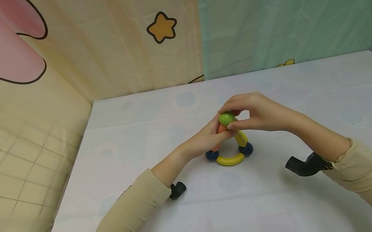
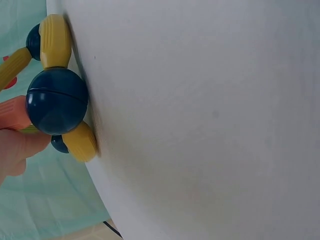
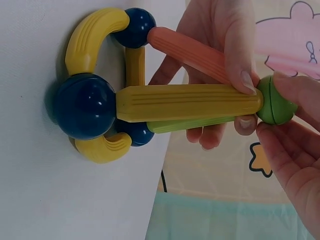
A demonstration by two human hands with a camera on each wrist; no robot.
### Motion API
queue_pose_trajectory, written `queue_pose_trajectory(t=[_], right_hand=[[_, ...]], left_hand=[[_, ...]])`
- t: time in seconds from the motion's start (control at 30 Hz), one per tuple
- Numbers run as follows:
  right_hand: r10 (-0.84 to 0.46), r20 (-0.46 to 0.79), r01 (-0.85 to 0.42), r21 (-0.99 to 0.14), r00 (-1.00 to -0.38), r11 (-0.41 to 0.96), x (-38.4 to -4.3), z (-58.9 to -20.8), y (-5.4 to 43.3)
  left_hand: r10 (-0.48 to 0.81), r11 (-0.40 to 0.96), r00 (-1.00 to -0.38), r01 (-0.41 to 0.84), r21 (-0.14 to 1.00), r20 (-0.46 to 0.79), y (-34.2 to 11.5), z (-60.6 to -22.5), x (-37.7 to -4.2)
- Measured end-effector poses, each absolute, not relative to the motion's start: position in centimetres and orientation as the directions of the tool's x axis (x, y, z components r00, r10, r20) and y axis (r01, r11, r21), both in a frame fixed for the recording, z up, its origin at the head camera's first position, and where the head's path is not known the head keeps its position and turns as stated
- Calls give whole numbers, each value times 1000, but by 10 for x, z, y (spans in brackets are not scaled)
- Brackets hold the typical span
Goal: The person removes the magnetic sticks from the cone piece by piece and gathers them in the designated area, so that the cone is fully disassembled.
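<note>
On the white table a pyramid-like frame of toy rods and balls stands on several dark blue balls, joined at the base by curved yellow pieces. An orange rod, a straight yellow rod and a light green rod lean together towards the top. My left hand grips the rods near their upper ends, its thumb across the orange and yellow ones. At the apex, my right hand pinches a green ball between thumb and fingers, right at the yellow rod's end.
The white cloth-covered table spreads around the frame. Printed curtains rise behind and at both sides. A black wrist mount juts out below the right forearm, another black piece below the left.
</note>
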State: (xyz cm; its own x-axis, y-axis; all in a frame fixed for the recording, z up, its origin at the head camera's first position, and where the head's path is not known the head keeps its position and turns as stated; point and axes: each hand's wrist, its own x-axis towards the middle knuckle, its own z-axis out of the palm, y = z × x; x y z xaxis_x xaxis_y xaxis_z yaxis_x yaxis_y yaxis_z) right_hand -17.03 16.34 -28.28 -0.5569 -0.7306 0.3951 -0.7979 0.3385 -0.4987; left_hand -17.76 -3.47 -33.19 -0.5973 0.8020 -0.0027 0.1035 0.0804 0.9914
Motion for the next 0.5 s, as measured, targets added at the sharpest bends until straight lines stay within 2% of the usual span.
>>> queue_pose_trajectory(t=[0.3,0.5], right_hand=[[-728,428,-818,-480,-535,318,-170,-285,163],[-732,487,-865,-408,-476,291,-171,-289,163]], left_hand=[[814,59,-580,123,991,24,-36,-325,-174],[814,49,-580,129,990,35,-33,-344,-184]])
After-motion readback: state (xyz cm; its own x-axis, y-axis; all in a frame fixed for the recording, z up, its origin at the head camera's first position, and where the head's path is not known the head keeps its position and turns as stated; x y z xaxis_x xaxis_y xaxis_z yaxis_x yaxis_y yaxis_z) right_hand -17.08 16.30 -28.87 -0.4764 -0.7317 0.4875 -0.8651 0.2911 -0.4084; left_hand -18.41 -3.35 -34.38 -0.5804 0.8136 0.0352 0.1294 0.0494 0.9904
